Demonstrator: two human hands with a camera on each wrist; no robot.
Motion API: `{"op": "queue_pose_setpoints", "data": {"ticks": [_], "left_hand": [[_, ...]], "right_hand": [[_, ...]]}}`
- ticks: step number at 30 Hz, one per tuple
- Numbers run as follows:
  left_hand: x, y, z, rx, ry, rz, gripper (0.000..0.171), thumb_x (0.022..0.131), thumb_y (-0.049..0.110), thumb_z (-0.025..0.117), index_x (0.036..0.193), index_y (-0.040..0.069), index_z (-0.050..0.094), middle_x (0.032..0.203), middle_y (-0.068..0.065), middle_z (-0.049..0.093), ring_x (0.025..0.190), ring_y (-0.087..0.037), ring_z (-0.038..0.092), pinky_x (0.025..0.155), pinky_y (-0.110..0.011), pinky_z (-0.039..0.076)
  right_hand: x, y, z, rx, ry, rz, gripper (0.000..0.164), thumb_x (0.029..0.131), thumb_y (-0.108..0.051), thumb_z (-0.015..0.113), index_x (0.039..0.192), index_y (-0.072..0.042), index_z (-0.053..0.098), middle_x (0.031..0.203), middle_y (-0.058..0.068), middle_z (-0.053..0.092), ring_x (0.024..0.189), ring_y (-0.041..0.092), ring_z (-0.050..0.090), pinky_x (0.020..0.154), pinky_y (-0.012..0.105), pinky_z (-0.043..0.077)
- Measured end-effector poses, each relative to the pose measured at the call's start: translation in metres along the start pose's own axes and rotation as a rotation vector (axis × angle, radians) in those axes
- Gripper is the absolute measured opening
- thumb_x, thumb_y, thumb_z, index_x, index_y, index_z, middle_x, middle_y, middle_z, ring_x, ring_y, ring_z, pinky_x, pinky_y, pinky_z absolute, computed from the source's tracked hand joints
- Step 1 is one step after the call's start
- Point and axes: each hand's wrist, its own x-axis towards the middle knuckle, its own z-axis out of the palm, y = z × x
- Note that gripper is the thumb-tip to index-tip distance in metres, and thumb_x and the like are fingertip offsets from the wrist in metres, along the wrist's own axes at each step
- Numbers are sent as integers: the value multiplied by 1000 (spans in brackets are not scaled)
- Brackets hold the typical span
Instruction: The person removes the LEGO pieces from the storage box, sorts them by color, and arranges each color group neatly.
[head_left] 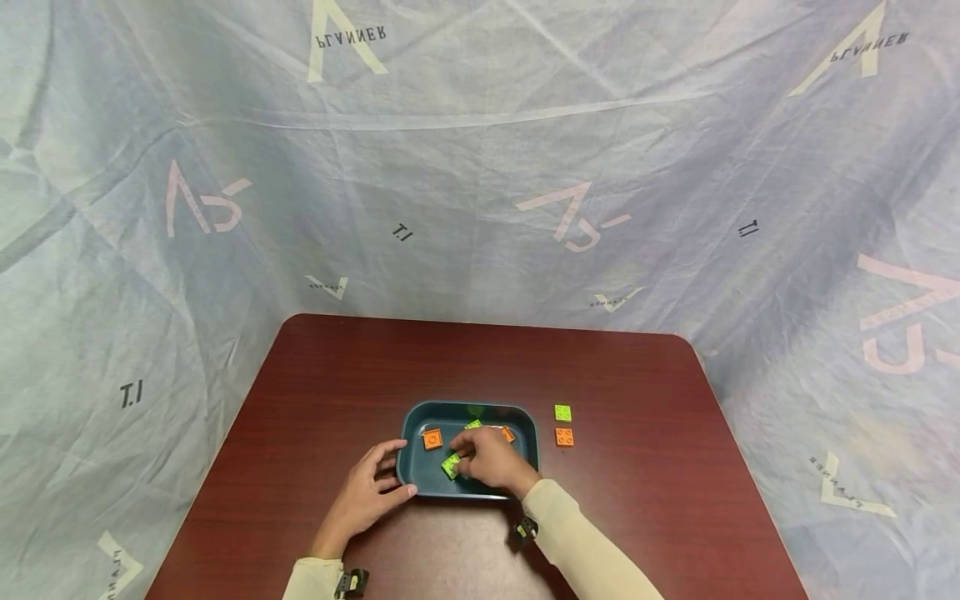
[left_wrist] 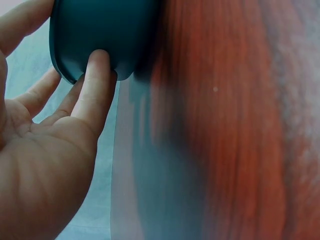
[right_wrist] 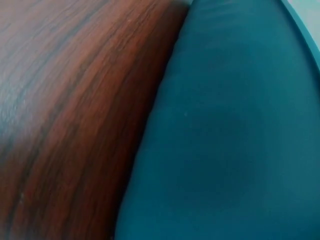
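Note:
A dark teal tray (head_left: 471,495) stands on the table, with several lime and orange toy building bricks in it. My left hand (head_left: 365,493) is at the tray's left end, fingers spread and fairly straight; in the left wrist view a fingertip (left_wrist: 98,57) presses on its outer wall. Reaching in over the front rim, my right hand (head_left: 491,458) pinches a lime green brick (head_left: 450,466) at the tray floor. An orange brick (head_left: 432,439) lies left of it. Behind the right hand, another lime brick (head_left: 472,424) and an orange one (head_left: 507,434) are partly hidden.
To the right of the tray, a lime brick (head_left: 562,412) and an orange brick (head_left: 564,437) lie one behind the other on the reddish-brown table (head_left: 637,500). Printed grey cloth (head_left: 465,208) hangs behind and at both sides. The right wrist view shows the tray's outer wall (right_wrist: 220,140).

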Motion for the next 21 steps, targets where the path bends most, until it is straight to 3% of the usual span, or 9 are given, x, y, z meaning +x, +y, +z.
{"op": "queue_pose_setpoints", "data": {"ticks": [8, 21], "left_hand": [[0, 1, 0, -1, 2, -15, 81, 88, 20, 89, 157, 16, 47, 147, -24, 57, 127, -42, 65, 87, -30, 63], [0, 0, 0, -18, -4, -30, 79, 90, 17, 87, 158, 15, 46, 147, -25, 58, 125, -41, 67, 86, -30, 63]], "right_hand": [[2, -3, 3, -28, 0, -14, 26, 88, 6, 72, 110, -4, 81, 93, 3, 81, 80, 3, 72, 71, 20, 57], [1, -6, 3, -44, -45, -21, 23, 86, -2, 83, 109, -7, 83, 90, 0, 81, 78, -2, 70, 73, 19, 56]]}}
